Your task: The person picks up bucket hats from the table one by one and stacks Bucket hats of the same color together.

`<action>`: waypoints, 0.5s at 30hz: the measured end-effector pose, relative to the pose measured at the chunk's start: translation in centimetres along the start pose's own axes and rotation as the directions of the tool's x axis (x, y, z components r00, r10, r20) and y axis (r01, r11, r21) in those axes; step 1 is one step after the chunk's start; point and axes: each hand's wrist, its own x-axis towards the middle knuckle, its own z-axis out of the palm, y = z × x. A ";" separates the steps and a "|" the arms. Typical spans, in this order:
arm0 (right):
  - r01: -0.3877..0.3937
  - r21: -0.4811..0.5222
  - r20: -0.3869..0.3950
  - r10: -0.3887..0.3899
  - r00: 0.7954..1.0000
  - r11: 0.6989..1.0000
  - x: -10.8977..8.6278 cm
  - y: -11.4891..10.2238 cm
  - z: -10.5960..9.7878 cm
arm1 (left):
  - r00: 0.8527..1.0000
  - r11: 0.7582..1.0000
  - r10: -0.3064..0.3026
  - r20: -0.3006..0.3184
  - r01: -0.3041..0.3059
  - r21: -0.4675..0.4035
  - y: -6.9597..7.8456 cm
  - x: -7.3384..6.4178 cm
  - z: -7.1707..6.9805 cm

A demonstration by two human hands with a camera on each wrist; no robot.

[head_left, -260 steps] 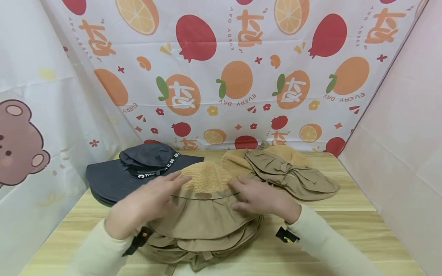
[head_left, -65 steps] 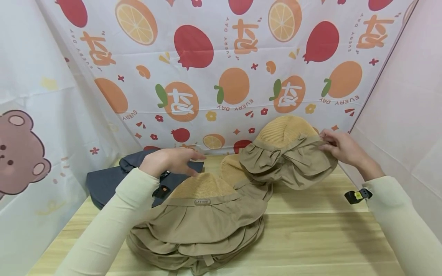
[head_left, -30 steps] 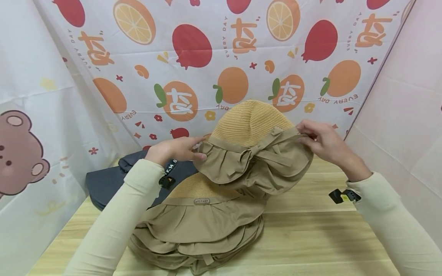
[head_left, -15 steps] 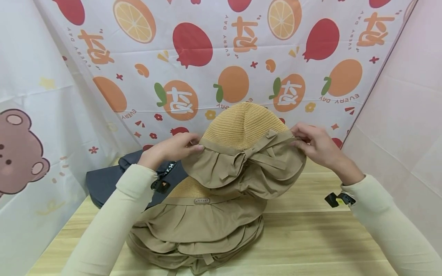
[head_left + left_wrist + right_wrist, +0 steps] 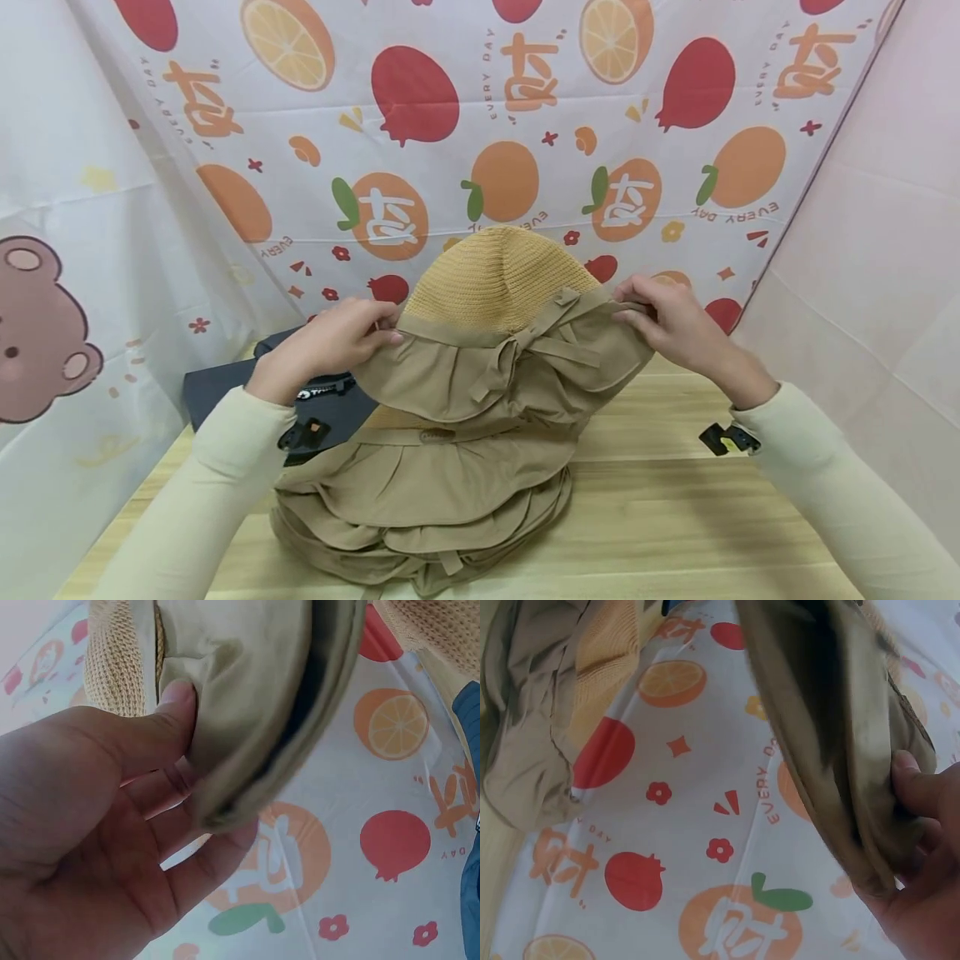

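A sun hat [image 5: 498, 283] with a yellow knitted crown and a ruffled khaki brim, tied with a bow, is held up in the head view. My left hand [image 5: 330, 343] pinches its left side where crown meets brim. On the opposite side, my right hand [image 5: 675, 323] pinches the brim between thumb and fingers. The left wrist view shows the left thumb [image 5: 174, 712] pressed on the khaki cloth. In the right wrist view the folded brim [image 5: 870, 750] lies in the right hand's grip. Right below the held hat stands a stack of similar khaki hats [image 5: 442, 483], its top crown partly covered.
A dark navy hat [image 5: 217, 387] with a lettered band lies at the left, partly behind the left arm. The wooden table [image 5: 675, 500] carries everything. A fruit-print cloth [image 5: 450, 142] hangs behind, with pale cloth walls on both sides.
The right hand lifted the bow hat from the back right and moved it left. The left hand came from above the stack and took hold of its left side. Both hands carried it further left.
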 end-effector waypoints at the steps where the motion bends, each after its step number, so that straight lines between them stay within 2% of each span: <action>1: 0.000 0.002 0.003 0.000 1.000 1.000 0.0 0.0 0.1 | 1.000 1.000 -0.002 -0.005 0.002 0.009 0.1 -0.4 -0.1; 8: 0.001 -0.014 0.038 -0.001 0.999 1.000 0.0 -0.4 0.9 | 1.000 1.000 -0.025 -0.002 0.025 0.002 0.2 -2.6 -0.8; 15: -0.002 -0.029 0.141 0.006 0.990 1.000 -0.4 -0.7 2.4 | 0.999 1.000 -0.021 0.042 0.021 -0.001 -0.5 -4.6 -1.0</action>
